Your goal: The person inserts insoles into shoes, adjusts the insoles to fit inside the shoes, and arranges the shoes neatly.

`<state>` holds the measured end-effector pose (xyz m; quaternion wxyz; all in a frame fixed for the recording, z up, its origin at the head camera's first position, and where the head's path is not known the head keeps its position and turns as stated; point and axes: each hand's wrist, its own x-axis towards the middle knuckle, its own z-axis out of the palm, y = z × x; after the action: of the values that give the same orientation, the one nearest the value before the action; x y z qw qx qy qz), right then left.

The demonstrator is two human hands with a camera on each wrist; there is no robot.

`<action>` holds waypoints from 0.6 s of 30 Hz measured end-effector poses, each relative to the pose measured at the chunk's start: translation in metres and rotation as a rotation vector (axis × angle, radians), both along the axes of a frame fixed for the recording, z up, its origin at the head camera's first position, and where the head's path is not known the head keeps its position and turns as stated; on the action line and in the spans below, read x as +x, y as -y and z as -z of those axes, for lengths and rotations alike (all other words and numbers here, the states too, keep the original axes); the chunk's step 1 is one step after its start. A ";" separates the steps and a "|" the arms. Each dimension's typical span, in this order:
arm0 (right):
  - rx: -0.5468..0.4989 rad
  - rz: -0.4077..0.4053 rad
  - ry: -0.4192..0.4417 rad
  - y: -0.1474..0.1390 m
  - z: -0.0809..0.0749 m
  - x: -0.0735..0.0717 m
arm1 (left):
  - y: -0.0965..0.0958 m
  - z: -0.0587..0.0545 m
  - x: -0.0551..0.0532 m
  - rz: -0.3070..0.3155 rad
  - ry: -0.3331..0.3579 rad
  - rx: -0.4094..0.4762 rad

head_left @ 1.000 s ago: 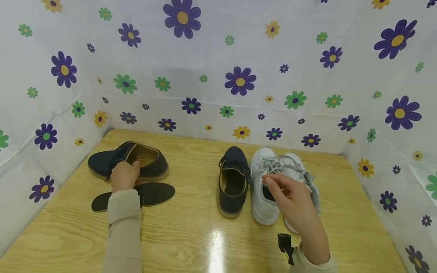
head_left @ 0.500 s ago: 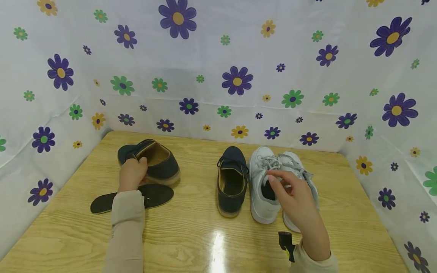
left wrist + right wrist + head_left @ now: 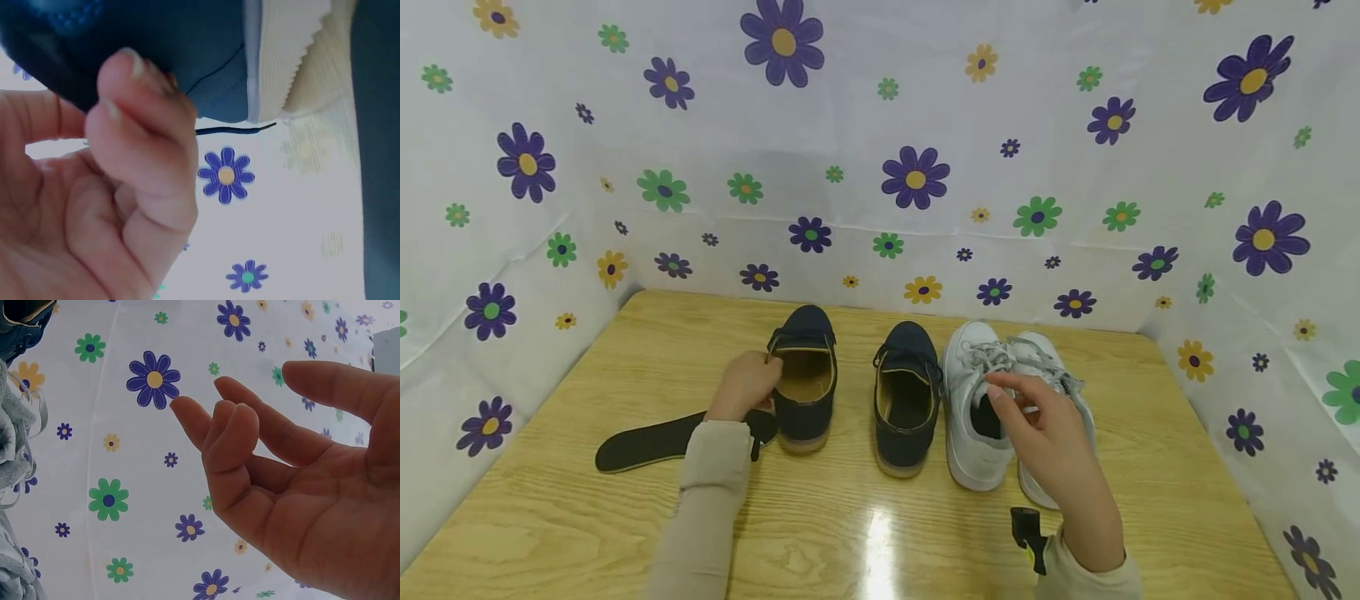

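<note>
In the head view my left hand (image 3: 747, 385) pinches the left side of a dark navy lace-up shoe (image 3: 808, 421), its toe toward the back wall. The left wrist view shows the thumb and curled fingers at the shoe's upper (image 3: 212, 56), with a loose lace end (image 3: 231, 130) dangling. A black insole (image 3: 651, 446) lies flat on the table, partly hidden under the left wrist. My right hand (image 3: 1045, 433) hovers over the white sneakers (image 3: 977, 462), fingers loosely bent and holding nothing. The other navy shoe (image 3: 906, 442) stands between the held shoe and the sneakers.
A wooden table (image 3: 820, 533) carries everything. White cloth (image 3: 850, 108) printed with flowers encloses its back and sides. A black strap piece (image 3: 1028, 529) juts from the right wrist.
My left hand has swung the navy shoe rightward and turned it from lying sideways to toe-away, parallel with its mate. The right hand has hardly moved.
</note>
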<state>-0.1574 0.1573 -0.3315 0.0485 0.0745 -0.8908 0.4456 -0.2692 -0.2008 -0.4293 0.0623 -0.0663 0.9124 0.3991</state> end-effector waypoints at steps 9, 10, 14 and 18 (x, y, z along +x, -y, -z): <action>-0.009 0.005 -0.002 0.000 -0.001 0.000 | -0.017 0.001 0.000 0.075 0.018 -0.025; -0.007 0.004 -0.002 0.000 -0.001 0.000 | -0.017 0.001 -0.001 0.083 0.020 -0.029; 0.004 0.004 0.005 -0.001 -0.001 0.000 | -0.016 0.006 -0.004 0.122 0.039 -0.040; 0.008 0.005 0.015 -0.001 -0.001 0.000 | -0.018 0.009 -0.005 0.156 0.039 -0.032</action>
<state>-0.1574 0.1585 -0.3308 0.0428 0.0690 -0.8931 0.4425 -0.2739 -0.1833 -0.4383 0.1101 -0.0038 0.9197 0.3768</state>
